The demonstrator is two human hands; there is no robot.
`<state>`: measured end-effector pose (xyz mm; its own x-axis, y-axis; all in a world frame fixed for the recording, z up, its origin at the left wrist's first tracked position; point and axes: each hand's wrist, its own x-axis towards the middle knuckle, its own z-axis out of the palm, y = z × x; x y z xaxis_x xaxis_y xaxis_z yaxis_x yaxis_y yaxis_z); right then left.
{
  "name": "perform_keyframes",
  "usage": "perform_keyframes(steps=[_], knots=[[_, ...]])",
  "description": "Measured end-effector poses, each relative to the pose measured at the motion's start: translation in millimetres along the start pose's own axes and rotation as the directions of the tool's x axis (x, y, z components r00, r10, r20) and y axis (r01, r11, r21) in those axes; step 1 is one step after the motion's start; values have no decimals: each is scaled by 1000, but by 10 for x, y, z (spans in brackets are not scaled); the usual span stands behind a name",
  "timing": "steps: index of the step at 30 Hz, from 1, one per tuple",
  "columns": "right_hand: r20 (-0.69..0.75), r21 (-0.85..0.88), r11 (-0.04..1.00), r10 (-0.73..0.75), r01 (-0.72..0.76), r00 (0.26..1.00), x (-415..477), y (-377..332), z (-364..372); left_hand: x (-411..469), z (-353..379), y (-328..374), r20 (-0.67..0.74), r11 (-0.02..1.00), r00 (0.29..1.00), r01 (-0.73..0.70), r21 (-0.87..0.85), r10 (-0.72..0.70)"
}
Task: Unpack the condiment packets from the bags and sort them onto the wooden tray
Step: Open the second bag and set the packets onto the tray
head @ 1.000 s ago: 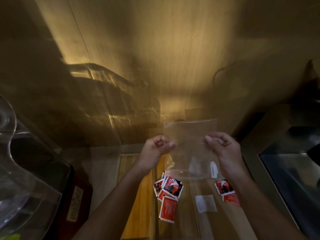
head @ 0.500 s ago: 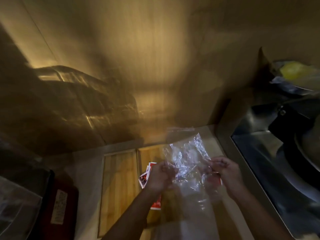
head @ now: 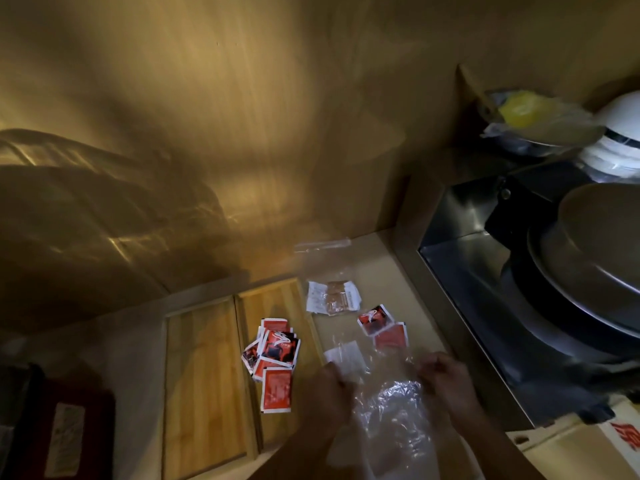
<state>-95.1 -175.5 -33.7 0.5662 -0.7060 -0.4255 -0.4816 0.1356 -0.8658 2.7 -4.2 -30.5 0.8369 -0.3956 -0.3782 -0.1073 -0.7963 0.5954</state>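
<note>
A wooden tray (head: 204, 375) with two compartments lies on the counter. Several red condiment packets (head: 273, 355) are piled in its right compartment; the left one holds nothing. To the right of the tray lie two red packets (head: 382, 329) and a clear bag of white and brown packets (head: 332, 296). My left hand (head: 327, 393) and my right hand (head: 446, 379) both grip a crumpled clear plastic bag (head: 394, 417) low over the counter. Both hands are blurred. A white packet (head: 346, 356) lies just beyond my left hand.
A steel sink (head: 485, 271) with a large metal pan (head: 595, 251) sits at the right. White bowls (head: 616, 140) and a bagged yellow item (head: 519, 107) stand behind it. A dark red box (head: 59, 431) is at the left. A wooden wall rises behind.
My hands have come down from chest height to the counter, and the flat clear bag between them is now crumpled. The view has swung right, showing the sink and pan.
</note>
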Motion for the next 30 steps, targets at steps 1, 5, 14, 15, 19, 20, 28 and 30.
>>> perform_keyframes(steps=[1, 5, 14, 15, 19, 20, 28, 30], knots=[[4, -27, 999, -20, 20, 1000, 9, 24, -7, -17, -1, 36, -7, 997, 1000, -25, 79, 25], [0, -204, 978, -33, 33, 999, 110, 160, 5, 32, 49, 57, 19, 988, 1000, 4, 155, -7], [-54, -563, 823, -119, 69, 991, 241, -328, 268, 225, -216, 114, -65, 1000, 998, -17, 19, 18], [-1, -538, 837, -119, 100, 993, 283, -430, 303, 301, -276, 133, -65, 1000, 998, -17, 10, 17], [71, -301, 948, -92, 109, 993, 657, -715, 468, 672, -588, 271, -123, 997, 991, -52, -56, 45], [89, -264, 960, -74, 95, 993, 759, -769, 534, 787, -654, 304, -140, 997, 989, -56, -55, 48], [86, -257, 966, -1, 24, 996, 1270, -1017, 1002, 1625, -824, 395, -154, 985, 988, 50, 167, -24], [101, -230, 973, 53, -28, 993, 1358, -990, 1065, 1743, -797, 373, -89, 965, 990, 129, 227, -112]])
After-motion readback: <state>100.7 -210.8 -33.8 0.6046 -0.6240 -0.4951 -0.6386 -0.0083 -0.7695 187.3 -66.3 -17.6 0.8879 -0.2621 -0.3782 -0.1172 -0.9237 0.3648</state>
